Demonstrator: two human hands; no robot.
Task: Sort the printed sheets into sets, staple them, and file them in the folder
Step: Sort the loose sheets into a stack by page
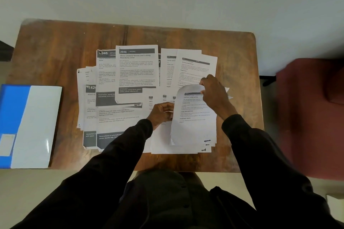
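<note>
Fingers (203, 82) of the right hand (214, 95) pinch the curled top edge of a printed sheet (193, 117), while the left hand (163, 112) grips that sheet's left edge, fingers curled closed on the paper. It arches over a stack of sheets (178, 147) at the wooden table's (55, 52) five o'clock. More printed pages (136, 69) spread toward twelve and nine o'clock, and the blue folder (28, 126) lies shut at the eight o'clock edge.

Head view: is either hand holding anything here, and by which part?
Both hold one printed sheet: the right hand pinches its curled top edge, and the left hand grips its left edge.
</note>
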